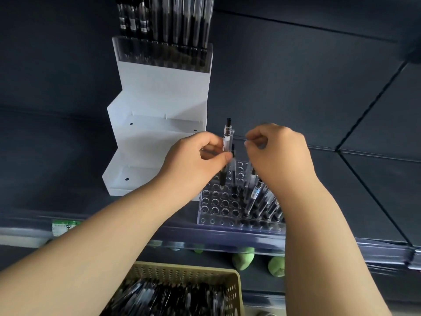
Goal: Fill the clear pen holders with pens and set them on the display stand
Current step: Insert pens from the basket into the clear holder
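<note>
Since the clear pen holder sits at the front lip of the shelf, just beside the white display stand, both hands work right above it. That gives a short reach now and, I'd guess, a short lift onto a tier later. The right columns hold loaded pens and the left and middle holes are open, so it's roughly a third filled.

Left hand pinches one pen between thumb and curled fingers, near its middle. Clicker end is up, tip down over the open holes; the vertical hold lines it up for a straight drop.

Right hand hovers over the filled side, wrist bent down, thumb and forefinger pressed together (pinching a pen top or nothing, can't tell). Both forearms come up from below frame, converging.

The stand's top tier carries a filled holder; the lower two tiers are not yet loaded. A basket of loose pens sits below the shelf, under the arms, handy for the next grab.
</note>
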